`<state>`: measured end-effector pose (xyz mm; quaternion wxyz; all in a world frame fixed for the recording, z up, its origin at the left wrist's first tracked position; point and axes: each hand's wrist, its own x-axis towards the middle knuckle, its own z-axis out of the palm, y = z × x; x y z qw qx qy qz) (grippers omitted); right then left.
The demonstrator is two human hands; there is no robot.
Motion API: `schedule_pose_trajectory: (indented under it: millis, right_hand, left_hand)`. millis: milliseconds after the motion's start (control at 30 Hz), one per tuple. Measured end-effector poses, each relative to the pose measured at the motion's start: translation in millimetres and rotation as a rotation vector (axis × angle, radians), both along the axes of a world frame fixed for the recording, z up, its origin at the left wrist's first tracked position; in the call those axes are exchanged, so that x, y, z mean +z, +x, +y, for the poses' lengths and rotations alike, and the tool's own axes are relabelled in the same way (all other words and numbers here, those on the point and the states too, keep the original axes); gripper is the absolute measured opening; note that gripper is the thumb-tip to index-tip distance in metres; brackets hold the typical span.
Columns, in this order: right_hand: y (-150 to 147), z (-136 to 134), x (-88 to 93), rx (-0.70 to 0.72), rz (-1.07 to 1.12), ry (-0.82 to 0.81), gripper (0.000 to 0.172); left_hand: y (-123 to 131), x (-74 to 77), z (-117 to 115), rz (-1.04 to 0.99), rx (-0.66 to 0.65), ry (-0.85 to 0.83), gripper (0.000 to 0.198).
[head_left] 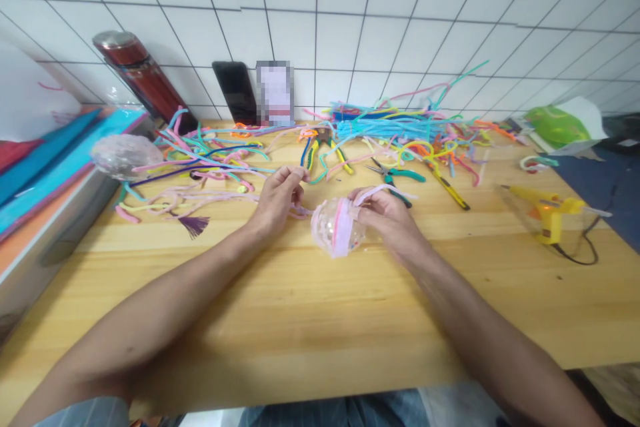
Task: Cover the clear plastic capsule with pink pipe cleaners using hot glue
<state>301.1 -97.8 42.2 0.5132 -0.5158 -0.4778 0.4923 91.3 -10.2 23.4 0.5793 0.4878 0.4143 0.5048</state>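
Observation:
Near the middle of the table is a clear, see-through ball point(326, 227) with a lilac ribbon point(343, 230) around it and pale pink trim on its left side. My right hand point(387, 217) grips the ball from the right, thumb on the ribbon. A loose lilac strip point(383, 189) sticks out above these fingers. To the left, my left hand point(280, 199) is closed in a pinch; what lies between its fingertips is too small to make out. A short lilac strand point(301, 211) runs between this hand and the ball.
Pipe cleaners point(385, 128) lie heaped along the tiled wall. Pliers point(400, 177), a yellow cutter point(450, 188) and a glue gun point(550, 210) with its cord lie to the right. At left are a second clear ball point(125, 155), a purple tassel point(194, 223) and a red flask point(145, 77).

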Motion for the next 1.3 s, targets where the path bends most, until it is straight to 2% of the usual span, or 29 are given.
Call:
schedule_pose_trajectory:
  millis: [200,367,467,533,667,733,867,967,1100,1200,1300]
  right_hand:
    - [0,-1,-0.8,-0.011,0.018,-0.024,0.019]
    - [0,-1,-0.5,-0.005,0.026,-0.04,0.022]
    - [0,-1,-1.5,0.009,0.011,-0.028,0.023]
    - [0,-1,-2.3,0.012,0.01,-0.014,0.024]
    - [0,-1,-2.5,0.008,0.033,-0.007,0.024]
    - [-1,-1,-1.6,-0.001,0.036,0.008,0.023]
    - [-1,-2,0.5,-0.001,0.031,0.006,0.025]
    - [-1,-2,0.7,-0.001,0.045,-0.006,0.026]
    - [-1,-2,-1.3,-0.023,0.065,-0.008,0.025]
    - [-2,-1,-2.1,-0.059,0.078,-0.022,0.025]
    - [-2,0,-2.1,-0.076,0.102,-0.037,0.026]
  left_hand:
    - [-1,9.8,-11,0.107,-0.023,0.085,0.034]
    - [0,19.6,-36,0.328,-0.146,0.367,0.019]
    - [0,24.4,-46,0.466,-0.307,0.508,0.06]
    - [-1,26.4,-50,0.534,-0.405,0.553,0.079]
    - [-2,25.7,-51,0.614,-0.563,0.591,0.077]
    - [-2,23.7,-51,0.626,-0.597,0.6,0.079]
    - [-2,19.2,-47,0.615,-0.608,0.607,0.096]
    - [-3,15.5,-43,0.599,-0.616,0.618,0.101]
    - [-4,8.9,-46,0.573,-0.58,0.707,0.111]
    - [0,4.7,-55,0.658,-0.508,0.799,0.123]
    - [3,3.3,-64,0.768,-0.449,0.814,0.126]
